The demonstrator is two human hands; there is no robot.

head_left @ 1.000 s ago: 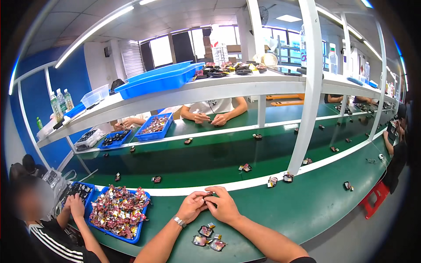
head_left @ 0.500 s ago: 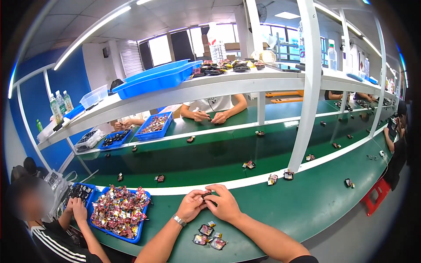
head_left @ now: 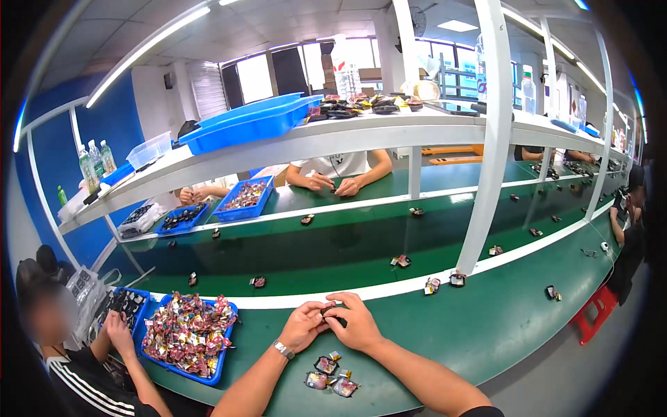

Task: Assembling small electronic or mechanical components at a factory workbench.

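Note:
My left hand (head_left: 301,328) and my right hand (head_left: 355,324) meet over the green table, fingers closed together on a small black part (head_left: 325,312). Most of that part is hidden by the fingers, so its exact kind does not show. On the tabletop between my forearms lie three small electronic assemblies with dark rims: one assembly (head_left: 326,365) farther off, another assembly (head_left: 317,380) at left, and a third assembly (head_left: 344,387) at right. Yellow and silver bits stick out beside them.
A blue tray (head_left: 224,361) heaped with similar assemblies stands left, beside a co-worker's hand (head_left: 119,332). Past a white rail (head_left: 271,302) runs a dark green belt (head_left: 333,257) carrying scattered assemblies. A white post (head_left: 484,160) and an overhead shelf (head_left: 417,135) rise in front; a red stool (head_left: 594,313) stands right.
Assemblies on the belt have shifted slightly to the right. The co-worker's hands at the left have moved a little. My own hands stay nearly in place around the black part.

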